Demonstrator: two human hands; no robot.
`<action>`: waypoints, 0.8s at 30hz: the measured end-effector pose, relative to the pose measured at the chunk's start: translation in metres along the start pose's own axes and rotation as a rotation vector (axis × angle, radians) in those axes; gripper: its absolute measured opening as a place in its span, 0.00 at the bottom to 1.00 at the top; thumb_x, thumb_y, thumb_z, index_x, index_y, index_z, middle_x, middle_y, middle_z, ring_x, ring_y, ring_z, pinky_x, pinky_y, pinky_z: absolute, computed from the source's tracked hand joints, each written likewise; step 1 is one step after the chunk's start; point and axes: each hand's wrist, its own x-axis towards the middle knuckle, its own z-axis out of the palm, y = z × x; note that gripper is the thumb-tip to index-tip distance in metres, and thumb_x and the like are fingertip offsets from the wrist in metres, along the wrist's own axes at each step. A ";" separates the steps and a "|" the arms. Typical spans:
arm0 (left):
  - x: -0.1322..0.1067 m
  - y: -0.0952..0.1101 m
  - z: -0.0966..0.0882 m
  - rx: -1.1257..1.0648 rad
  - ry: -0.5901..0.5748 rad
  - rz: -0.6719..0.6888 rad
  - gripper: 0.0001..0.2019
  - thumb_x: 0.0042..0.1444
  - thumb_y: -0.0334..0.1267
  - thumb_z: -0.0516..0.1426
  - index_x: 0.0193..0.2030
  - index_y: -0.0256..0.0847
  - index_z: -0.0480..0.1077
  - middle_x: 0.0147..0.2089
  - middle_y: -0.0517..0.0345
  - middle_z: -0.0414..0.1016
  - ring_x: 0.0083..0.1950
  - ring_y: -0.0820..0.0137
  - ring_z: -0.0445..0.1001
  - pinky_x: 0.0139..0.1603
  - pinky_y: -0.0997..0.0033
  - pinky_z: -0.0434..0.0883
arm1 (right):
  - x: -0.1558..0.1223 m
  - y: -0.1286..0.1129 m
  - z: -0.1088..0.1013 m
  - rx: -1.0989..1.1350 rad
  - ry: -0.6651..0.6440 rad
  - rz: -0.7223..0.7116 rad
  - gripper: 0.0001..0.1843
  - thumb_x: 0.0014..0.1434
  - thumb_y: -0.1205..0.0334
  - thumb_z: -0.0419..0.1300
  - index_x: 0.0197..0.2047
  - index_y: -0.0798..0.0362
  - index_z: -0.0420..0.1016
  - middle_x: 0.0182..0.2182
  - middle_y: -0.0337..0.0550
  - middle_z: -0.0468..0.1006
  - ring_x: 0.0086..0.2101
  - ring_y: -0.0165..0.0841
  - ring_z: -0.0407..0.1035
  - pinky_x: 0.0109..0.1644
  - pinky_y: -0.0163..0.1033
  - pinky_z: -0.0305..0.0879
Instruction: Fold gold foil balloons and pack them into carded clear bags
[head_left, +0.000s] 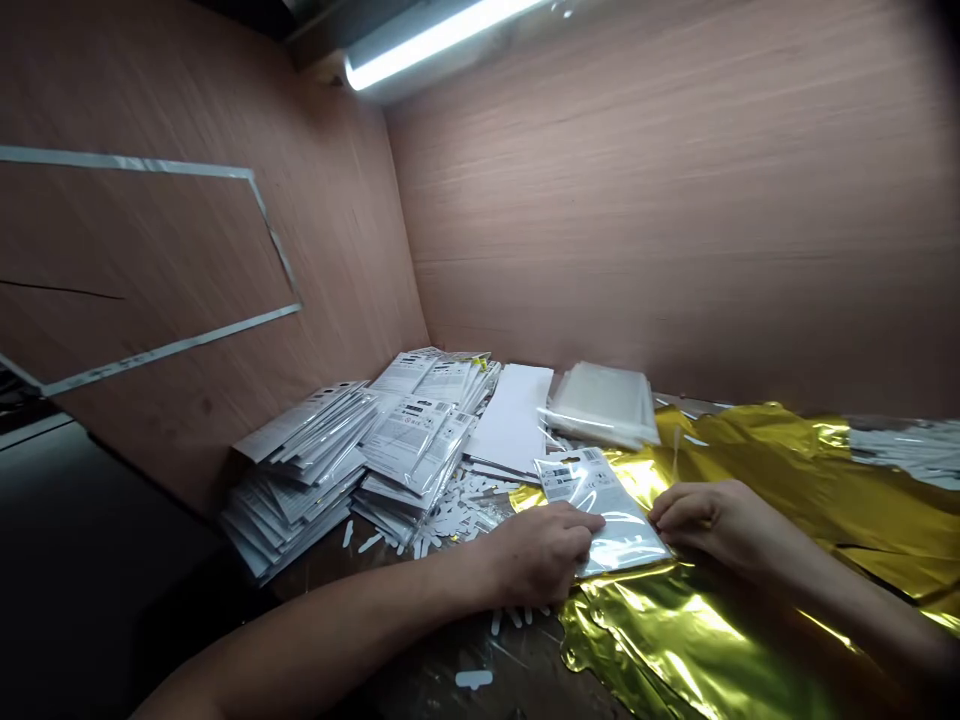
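Observation:
A clear plastic packet [596, 505] with a white printed card and a hang hole lies tilted on gold foil balloons [690, 640]. My left hand [544, 550] is at the packet's left edge, index finger pressed on its front and the other fingers curled. At the right edge, my right hand [697, 520] is closed in a pinch. A thin pale straw [676, 452] sticks up above its fingers; its lower end is hidden. More gold foil [795, 475] spreads behind and under my right arm.
Filled packets stand in stacks [300, 470] on the left, with more packets [412, 440] beside them. White cards [514, 415] and clear bags [604, 400] lie at the back. Small white cut-outs [474, 680] litter the table. White straw-like pieces [907, 450] lie far right. Wooden panels [675, 200] enclose the space.

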 end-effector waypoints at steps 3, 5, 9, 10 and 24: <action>0.001 0.003 0.000 0.017 0.061 -0.035 0.12 0.55 0.26 0.56 0.46 0.32 0.73 0.58 0.39 0.78 0.55 0.61 0.79 0.57 0.66 0.74 | 0.001 -0.005 -0.001 -0.043 0.007 -0.058 0.14 0.64 0.54 0.63 0.32 0.50 0.85 0.38 0.46 0.85 0.35 0.38 0.79 0.40 0.38 0.73; 0.004 0.004 -0.001 0.072 0.075 -0.053 0.16 0.57 0.35 0.59 0.51 0.32 0.71 0.60 0.39 0.77 0.56 0.59 0.78 0.57 0.63 0.74 | 0.002 -0.013 -0.002 -0.084 -0.003 -0.097 0.13 0.64 0.57 0.62 0.33 0.50 0.85 0.38 0.45 0.85 0.35 0.37 0.79 0.41 0.38 0.72; 0.014 0.005 -0.003 0.316 -0.027 -0.010 0.19 0.63 0.51 0.59 0.50 0.36 0.70 0.46 0.47 0.82 0.46 0.57 0.80 0.48 0.58 0.74 | 0.003 -0.031 -0.008 -0.151 -0.030 -0.149 0.11 0.63 0.62 0.61 0.32 0.51 0.84 0.36 0.46 0.84 0.34 0.36 0.78 0.41 0.38 0.69; 0.017 0.005 -0.004 0.356 -0.057 0.013 0.17 0.65 0.50 0.58 0.48 0.37 0.70 0.42 0.49 0.82 0.43 0.58 0.80 0.46 0.58 0.74 | 0.003 -0.035 -0.010 -0.159 -0.022 -0.158 0.11 0.63 0.61 0.61 0.32 0.51 0.84 0.36 0.46 0.84 0.34 0.36 0.78 0.40 0.38 0.69; 0.046 0.019 -0.016 0.451 -0.139 -0.079 0.25 0.62 0.59 0.60 0.50 0.36 0.68 0.43 0.49 0.79 0.44 0.60 0.78 0.42 0.64 0.75 | -0.005 -0.055 -0.045 -0.252 0.092 -0.182 0.09 0.62 0.64 0.61 0.33 0.51 0.83 0.34 0.44 0.84 0.33 0.35 0.76 0.41 0.38 0.66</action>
